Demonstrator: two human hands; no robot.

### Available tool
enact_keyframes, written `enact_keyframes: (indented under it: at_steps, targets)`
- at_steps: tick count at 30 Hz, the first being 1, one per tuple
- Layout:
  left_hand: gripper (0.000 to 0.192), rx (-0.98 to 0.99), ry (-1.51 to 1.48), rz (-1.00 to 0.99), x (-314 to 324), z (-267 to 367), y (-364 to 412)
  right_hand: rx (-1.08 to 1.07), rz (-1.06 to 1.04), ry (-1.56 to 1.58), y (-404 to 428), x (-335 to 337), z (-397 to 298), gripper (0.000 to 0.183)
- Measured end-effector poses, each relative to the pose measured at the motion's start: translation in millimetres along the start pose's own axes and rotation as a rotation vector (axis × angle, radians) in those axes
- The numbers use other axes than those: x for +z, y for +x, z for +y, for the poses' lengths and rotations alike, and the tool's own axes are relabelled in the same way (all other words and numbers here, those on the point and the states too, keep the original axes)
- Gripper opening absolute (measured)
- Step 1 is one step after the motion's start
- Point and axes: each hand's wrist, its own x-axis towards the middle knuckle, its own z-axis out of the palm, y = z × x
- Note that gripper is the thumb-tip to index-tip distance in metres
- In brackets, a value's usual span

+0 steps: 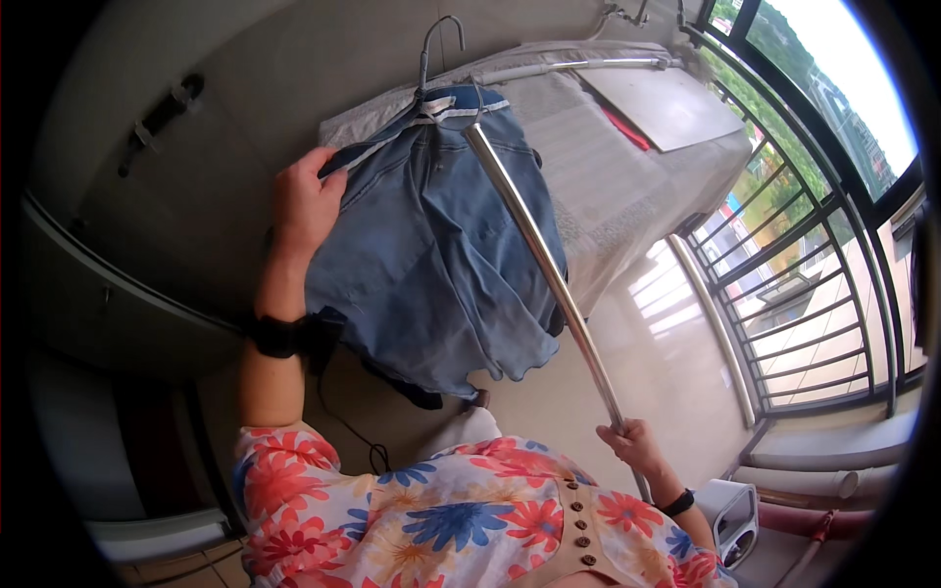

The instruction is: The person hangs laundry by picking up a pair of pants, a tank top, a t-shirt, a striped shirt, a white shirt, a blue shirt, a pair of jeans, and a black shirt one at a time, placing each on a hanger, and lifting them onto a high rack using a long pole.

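Observation:
A blue denim garment (pixel 441 242), a skirt or shorts, hangs in front of me from a grey hanger (pixel 425 55). Its waistband has a white edge and a label, and its lower hem is wavy. My left hand (pixel 309 195) pinches the waistband at its left end. In my right hand (pixel 634 445), low on the right, is a shiny metal pole (pixel 555 283). The pole slants up across the garment's front, with a thin wire hook (pixel 479 99) at its top near the waistband. Whether that hook touches the hanger, I cannot tell.
Behind the garment, a plastic-covered surface (pixel 610 176) carries a white board (pixel 665 110), a red object (pixel 625 129) and another pole (pixel 573 66). Barred windows (pixel 801 309) line the right. Pipes (pixel 801 481) run at lower right. A black cable (pixel 345 426) dangles from my left wrist.

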Motion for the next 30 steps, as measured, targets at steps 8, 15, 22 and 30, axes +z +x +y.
enact_keyframes:
  at_steps: [8, 15, 22, 30]
  targets:
    - [0.021, -0.003, 0.038, 0.020, -4.2, 8.9, -0.7, -0.002, -0.118, 0.003, 3.2, 5.4, -16.3, 0.038]
    - [0.019, 0.018, 0.069, 0.023, -2.4, 11.8, -0.4, 0.083, -0.180, 0.053, 4.1, 4.7, -32.4, 0.038]
    - [0.021, 0.043, 0.053, 0.073, -5.6, 15.5, 1.4, -0.012, -0.168, 0.103, 26.7, 24.1, -22.3, 0.036]
    - [0.019, 0.202, -0.056, 0.108, -32.5, 105.9, 22.8, -0.183, -0.011, 0.220, 32.2, 19.2, 4.7, 0.033]
